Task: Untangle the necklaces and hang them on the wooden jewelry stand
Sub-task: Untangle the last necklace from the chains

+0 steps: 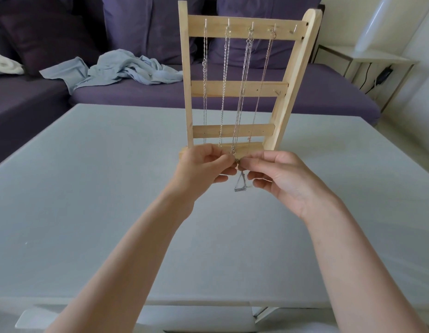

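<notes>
**At the foot of the stand, two hands work one chain**

On a grey table [88,188] stands the wooden jewelry stand [239,88]; four necklaces [224,75] hang from its top hooks; left hand [203,168] and right hand [280,179] both pinch a hanging chain's lower end [239,182], fingertips nearly touching.

No text, label, brand or number seems readable anywhere, including on the wooden stand [237,88].

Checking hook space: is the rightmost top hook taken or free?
Free. The rightmost top hook on the wooden stand carries no chain; the other four each hold one.
</notes>
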Action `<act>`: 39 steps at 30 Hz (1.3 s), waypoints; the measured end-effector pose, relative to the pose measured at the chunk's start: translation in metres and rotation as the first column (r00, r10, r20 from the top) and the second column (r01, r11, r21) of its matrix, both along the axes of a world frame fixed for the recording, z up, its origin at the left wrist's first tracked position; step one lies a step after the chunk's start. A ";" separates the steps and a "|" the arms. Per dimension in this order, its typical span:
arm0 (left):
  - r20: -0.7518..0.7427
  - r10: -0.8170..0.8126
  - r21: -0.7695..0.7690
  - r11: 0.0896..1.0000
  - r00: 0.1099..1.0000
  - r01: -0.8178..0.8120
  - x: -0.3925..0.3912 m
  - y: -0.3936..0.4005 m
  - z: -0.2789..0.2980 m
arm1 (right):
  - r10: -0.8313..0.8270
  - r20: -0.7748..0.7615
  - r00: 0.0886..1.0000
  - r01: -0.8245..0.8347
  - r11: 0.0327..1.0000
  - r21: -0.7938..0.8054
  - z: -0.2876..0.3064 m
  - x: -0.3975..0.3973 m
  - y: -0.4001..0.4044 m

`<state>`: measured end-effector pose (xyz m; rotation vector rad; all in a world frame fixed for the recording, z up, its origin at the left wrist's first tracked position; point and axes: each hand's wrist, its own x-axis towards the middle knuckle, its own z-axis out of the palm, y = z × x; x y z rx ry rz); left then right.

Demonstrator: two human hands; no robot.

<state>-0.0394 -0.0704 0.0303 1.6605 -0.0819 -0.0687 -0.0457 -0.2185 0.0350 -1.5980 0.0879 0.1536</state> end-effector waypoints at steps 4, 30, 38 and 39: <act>-0.029 0.006 -0.029 1.000 1.000 -0.006 -0.001 0.000 0.000 | 0.021 0.020 1.000 -0.021 1.000 -0.019 0.001 0.000 0.003; -0.061 -0.104 0.071 0.992 0.993 0.108 -0.002 0.005 0.000 | 0.025 0.049 0.998 -0.031 0.994 0.107 0.003 -0.002 0.002; -0.097 -0.090 -0.014 0.996 0.991 0.089 -0.002 0.006 -0.002 | 0.038 0.048 0.998 -0.041 0.998 0.048 0.002 -0.001 0.002; -0.107 -0.097 -0.050 0.995 0.989 0.092 -0.002 0.006 -0.002 | 0.046 0.055 0.997 -0.048 0.999 0.024 0.002 -0.002 0.003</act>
